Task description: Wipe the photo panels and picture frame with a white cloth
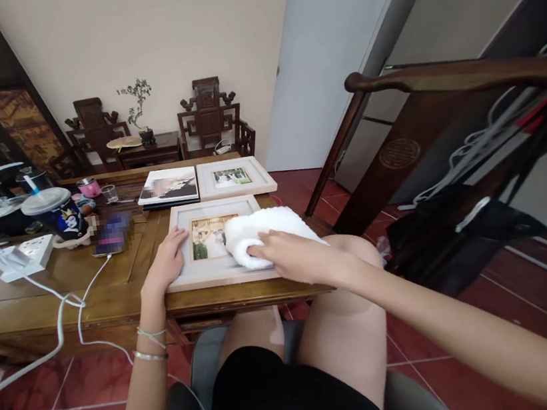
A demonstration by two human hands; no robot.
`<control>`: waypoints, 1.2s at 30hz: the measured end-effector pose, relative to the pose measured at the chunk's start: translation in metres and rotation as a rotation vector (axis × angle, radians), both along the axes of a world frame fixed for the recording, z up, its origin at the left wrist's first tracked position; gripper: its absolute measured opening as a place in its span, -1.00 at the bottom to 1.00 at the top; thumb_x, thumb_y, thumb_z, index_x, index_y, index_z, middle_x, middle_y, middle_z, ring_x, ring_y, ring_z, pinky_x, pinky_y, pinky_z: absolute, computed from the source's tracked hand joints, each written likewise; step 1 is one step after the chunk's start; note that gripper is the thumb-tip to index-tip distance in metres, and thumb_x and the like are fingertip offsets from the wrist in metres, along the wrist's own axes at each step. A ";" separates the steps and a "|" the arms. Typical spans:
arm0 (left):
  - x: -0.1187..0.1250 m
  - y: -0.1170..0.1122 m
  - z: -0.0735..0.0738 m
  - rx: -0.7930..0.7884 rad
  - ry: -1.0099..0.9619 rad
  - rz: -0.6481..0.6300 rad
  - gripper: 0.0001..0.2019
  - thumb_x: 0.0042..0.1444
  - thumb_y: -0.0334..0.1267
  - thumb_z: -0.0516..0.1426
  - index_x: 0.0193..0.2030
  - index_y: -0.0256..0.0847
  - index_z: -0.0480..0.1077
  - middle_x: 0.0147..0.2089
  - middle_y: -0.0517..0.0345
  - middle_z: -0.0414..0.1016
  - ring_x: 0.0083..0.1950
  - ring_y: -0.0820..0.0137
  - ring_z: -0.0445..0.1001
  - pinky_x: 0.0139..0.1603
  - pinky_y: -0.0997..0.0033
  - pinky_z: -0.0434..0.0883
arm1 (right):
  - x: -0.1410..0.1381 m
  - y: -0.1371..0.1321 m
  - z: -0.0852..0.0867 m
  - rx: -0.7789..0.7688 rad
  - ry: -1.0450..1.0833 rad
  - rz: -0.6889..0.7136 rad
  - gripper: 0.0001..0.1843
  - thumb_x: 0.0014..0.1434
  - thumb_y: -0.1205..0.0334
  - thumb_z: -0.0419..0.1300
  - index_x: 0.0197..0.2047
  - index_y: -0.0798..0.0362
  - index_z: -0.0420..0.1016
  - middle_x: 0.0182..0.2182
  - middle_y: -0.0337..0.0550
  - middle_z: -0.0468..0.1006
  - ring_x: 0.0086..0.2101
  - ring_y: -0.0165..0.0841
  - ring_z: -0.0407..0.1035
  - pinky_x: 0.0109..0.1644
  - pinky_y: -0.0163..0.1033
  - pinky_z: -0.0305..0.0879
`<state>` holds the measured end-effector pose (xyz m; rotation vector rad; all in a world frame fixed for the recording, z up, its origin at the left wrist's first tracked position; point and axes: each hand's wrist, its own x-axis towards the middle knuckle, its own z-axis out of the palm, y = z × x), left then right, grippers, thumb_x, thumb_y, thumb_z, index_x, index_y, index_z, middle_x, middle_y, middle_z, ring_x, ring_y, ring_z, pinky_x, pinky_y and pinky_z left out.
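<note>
A pale picture frame (173,286) with a small photo in a wide mount lies flat at the table's front edge. My left hand (167,256) rests on its left border, fingers stretched out over the edge. In my right hand (285,254) is a fluffy white cloth (276,221), bunched up and pressed on the frame's right half. The cloth covers part of the photo and the frame's right side. Just behind lies a second pale picture frame (262,178), beside a stack of flat panels (170,185) with a partly blurred picture on top.
On the table's left are a dark drink cup (66,219), a phone (112,234) on a cable, a white power strip (33,255), a small glass (109,193) and a pink cup (88,187). A wooden chair (397,148) stands at the right, with a black bag (460,241) nearby.
</note>
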<state>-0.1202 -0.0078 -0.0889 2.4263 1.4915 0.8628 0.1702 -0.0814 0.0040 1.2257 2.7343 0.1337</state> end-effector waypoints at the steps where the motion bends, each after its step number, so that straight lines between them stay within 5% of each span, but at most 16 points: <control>1: 0.000 0.000 -0.001 0.002 0.000 0.003 -0.48 0.12 -0.49 -0.12 0.20 -0.39 0.37 0.29 -0.10 0.34 0.41 0.22 0.14 0.44 0.09 0.08 | 0.000 -0.007 0.002 -0.021 0.017 -0.007 -0.52 0.04 0.62 0.01 -0.02 0.11 0.45 -0.26 0.04 0.52 -0.24 -0.19 0.42 -0.25 -0.25 0.13; 5: 0.000 0.000 -0.001 -0.001 0.003 0.000 -0.51 0.17 -0.44 -0.11 0.21 -0.34 0.37 0.31 -0.07 0.32 0.41 0.21 0.15 0.42 0.04 0.10 | -0.001 0.001 -0.005 0.000 0.094 -0.080 -0.51 0.02 0.61 -0.02 -0.01 0.12 0.43 -0.16 0.08 0.49 -0.23 -0.18 0.41 -0.26 -0.24 0.15; 13: 0.002 -0.003 0.005 -0.010 -0.007 -0.010 -0.55 0.26 -0.33 -0.11 0.19 -0.37 0.39 0.29 -0.11 0.33 0.40 0.20 0.16 0.42 0.06 0.12 | -0.015 0.115 -0.039 0.256 0.248 -0.207 -0.48 0.07 0.57 0.01 0.11 0.20 0.35 0.02 0.21 0.42 0.03 -0.05 0.28 0.08 -0.08 0.12; 17: 0.001 -0.002 0.005 -0.016 -0.013 0.002 -0.52 0.21 -0.43 -0.13 0.19 -0.39 0.38 0.28 -0.10 0.35 0.40 0.24 0.16 0.43 0.08 0.11 | -0.018 0.134 -0.045 0.272 0.195 -0.190 -0.54 0.13 0.51 0.04 0.12 0.21 0.36 0.00 0.25 0.43 0.05 0.01 0.25 0.15 0.00 0.03; 22: 0.000 0.000 0.003 -0.006 -0.015 0.000 -0.50 0.16 -0.47 -0.12 0.19 -0.34 0.39 0.27 -0.07 0.36 0.40 0.24 0.16 0.43 0.07 0.10 | -0.009 0.089 -0.041 0.187 0.113 -0.052 -0.57 0.14 0.51 0.04 0.08 0.21 0.39 -0.07 0.23 0.47 0.01 -0.03 0.29 0.13 -0.01 0.03; 30: 0.004 -0.001 0.002 -0.015 -0.009 0.033 -0.53 0.19 -0.38 -0.07 0.22 -0.37 0.35 0.32 -0.14 0.29 0.41 0.17 0.14 0.43 0.02 0.08 | -0.004 -0.020 0.011 -0.109 0.079 -0.039 -0.49 0.01 0.61 -0.01 -0.04 0.08 0.48 -0.29 0.02 0.54 -0.30 -0.19 0.42 -0.28 -0.23 0.11; 36: 0.005 -0.002 0.004 -0.018 0.024 0.039 -0.53 0.24 -0.32 -0.10 0.22 -0.43 0.34 0.32 -0.20 0.27 0.42 0.16 0.11 0.44 0.07 0.06 | -0.045 -0.030 0.005 -0.058 0.140 0.091 -0.52 0.07 0.58 0.00 0.01 0.10 0.47 -0.16 0.09 0.53 -0.11 -0.12 0.40 -0.04 -0.14 0.19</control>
